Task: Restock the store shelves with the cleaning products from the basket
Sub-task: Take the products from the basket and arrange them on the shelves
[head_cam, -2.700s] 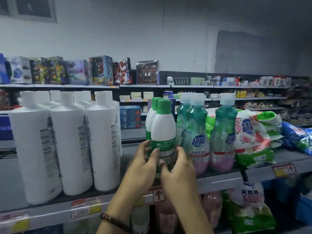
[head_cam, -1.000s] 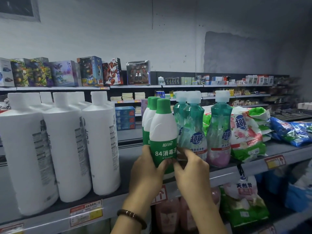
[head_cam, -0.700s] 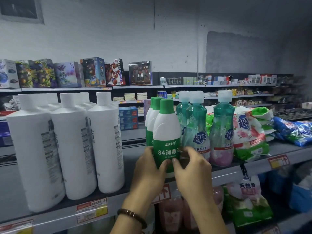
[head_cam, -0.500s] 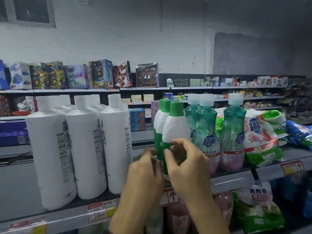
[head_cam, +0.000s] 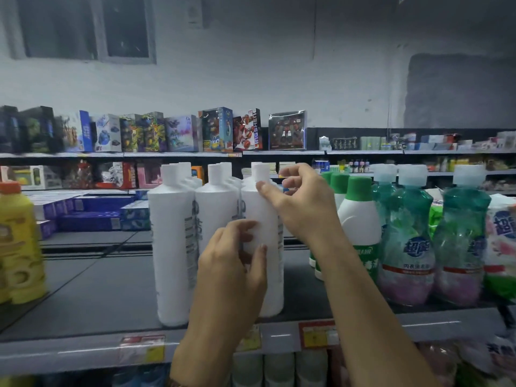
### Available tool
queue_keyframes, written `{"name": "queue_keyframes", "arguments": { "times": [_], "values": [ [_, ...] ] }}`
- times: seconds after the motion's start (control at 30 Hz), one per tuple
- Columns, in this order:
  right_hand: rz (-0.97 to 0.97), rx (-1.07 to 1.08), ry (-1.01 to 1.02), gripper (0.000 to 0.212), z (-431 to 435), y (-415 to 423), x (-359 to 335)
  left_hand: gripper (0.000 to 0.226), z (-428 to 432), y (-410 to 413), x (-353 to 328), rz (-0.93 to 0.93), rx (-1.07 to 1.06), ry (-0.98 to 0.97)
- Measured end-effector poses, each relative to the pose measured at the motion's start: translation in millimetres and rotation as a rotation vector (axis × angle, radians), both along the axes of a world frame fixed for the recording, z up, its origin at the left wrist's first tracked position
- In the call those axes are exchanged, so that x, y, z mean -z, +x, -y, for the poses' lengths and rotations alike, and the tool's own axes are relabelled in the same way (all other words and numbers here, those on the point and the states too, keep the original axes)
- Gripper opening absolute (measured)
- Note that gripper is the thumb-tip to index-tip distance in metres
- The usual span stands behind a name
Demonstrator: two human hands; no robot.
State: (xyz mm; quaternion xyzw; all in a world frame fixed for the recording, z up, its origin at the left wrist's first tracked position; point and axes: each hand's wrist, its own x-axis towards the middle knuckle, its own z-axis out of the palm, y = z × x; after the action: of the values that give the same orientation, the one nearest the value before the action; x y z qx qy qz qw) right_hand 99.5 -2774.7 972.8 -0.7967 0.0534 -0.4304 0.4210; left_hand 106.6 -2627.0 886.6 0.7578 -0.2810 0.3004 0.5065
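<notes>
Rightmost white bottle (head_cam: 272,286) upright at front edge of shelf (head_cam: 83,350), touching neighbouring white bottles (head_cam: 215,213). Left hand (head_cam: 231,269) wrapped round its body. Right hand (head_cam: 303,205) at its shoulder, thumb touching, fingers curled; actual grip cannot tell. Green-capped bottles (head_cam: 360,216) near, to right.

"LINGSHEN" vertical on red-white cardboard toy box (head_cam: 248,129) above right hand (head_cam: 301,202); "超能" on teal plastic bottle (head_cam: 410,233) right of hand.
</notes>
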Motion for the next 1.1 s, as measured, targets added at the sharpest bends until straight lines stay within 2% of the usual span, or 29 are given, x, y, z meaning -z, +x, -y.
{"name": "queue_keyframes", "arguments": {
  "times": [0.27,0.37,0.5,0.63,0.73,0.87,1.0,1.1],
  "values": [
    [-0.002,0.103,0.035,0.061,-16,34,-3,0.043,-5,11,1,0.000,-0.009,-0.009],
    [0.032,0.130,0.065,0.051,-12,41,-6,0.045,-6,12,2,-0.021,-0.005,0.003],
    [0.049,0.000,0.113,0.041,-2,43,-12,0.050,-8,12,0,-0.043,0.006,0.007],
    [-0.078,-0.228,0.225,0.028,4,36,-19,0.056,-9,14,-1,-0.041,-0.029,-0.012],
    [-0.115,-0.258,0.226,0.021,8,30,-22,0.061,-7,14,0,-0.050,-0.040,0.056],
    [-0.039,-0.128,0.131,0.027,9,35,-13,0.061,1,11,5,-0.012,-0.104,0.096],
    [-0.053,-0.086,0.050,0.058,6,30,-2,0.057,3,8,8,0.011,-0.233,0.119],
    [-0.047,-0.063,-0.050,0.059,3,25,0,0.062,7,4,10,0.016,-0.274,0.132]
  ]
}}
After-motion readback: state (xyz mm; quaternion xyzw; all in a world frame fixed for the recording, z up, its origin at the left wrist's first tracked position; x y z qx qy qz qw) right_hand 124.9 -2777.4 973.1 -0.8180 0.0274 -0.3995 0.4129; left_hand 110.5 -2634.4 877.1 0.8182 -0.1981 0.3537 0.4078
